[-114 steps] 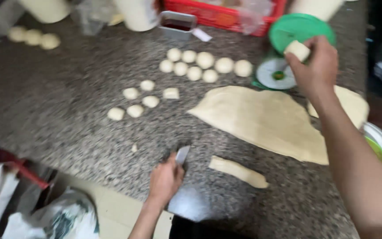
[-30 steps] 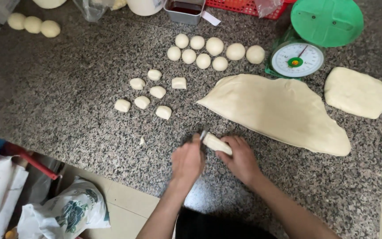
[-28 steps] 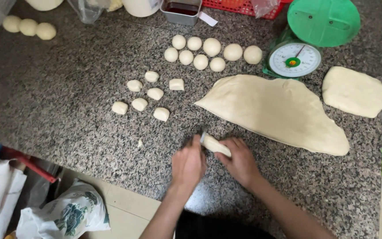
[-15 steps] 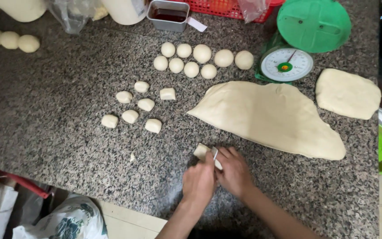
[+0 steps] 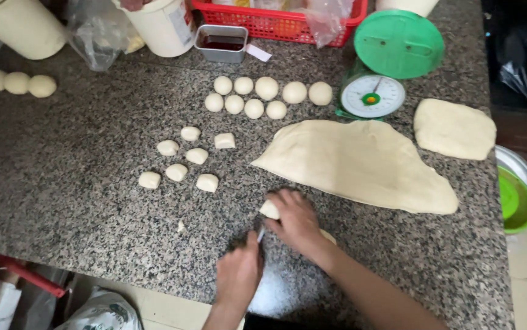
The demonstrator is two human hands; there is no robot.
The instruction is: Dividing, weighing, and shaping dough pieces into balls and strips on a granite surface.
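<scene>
Beside the green kitchen scale (image 5: 380, 67), the right hand (image 5: 294, 220) covers most of the pale dough strip (image 5: 269, 209); the left hand (image 5: 240, 272) hides most of a small metal blade (image 5: 260, 234).

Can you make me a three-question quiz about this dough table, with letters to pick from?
1. Where is the green kitchen scale?
A. left of the metal tin
B. behind the big flat dough sheet
C. on the floor

2. How many cut dough pieces lie in the loose group left of the sheet?
A. three
B. seven
C. twelve

3. What is the right hand doing?
A. pressing on a dough strip
B. holding a cup
C. hanging free

Answers: 1 B, the scale stands just past the sheet's far edge. 2 B, seven small lumps show. 3 A, its fingers cover the strip beside the left hand.
</scene>
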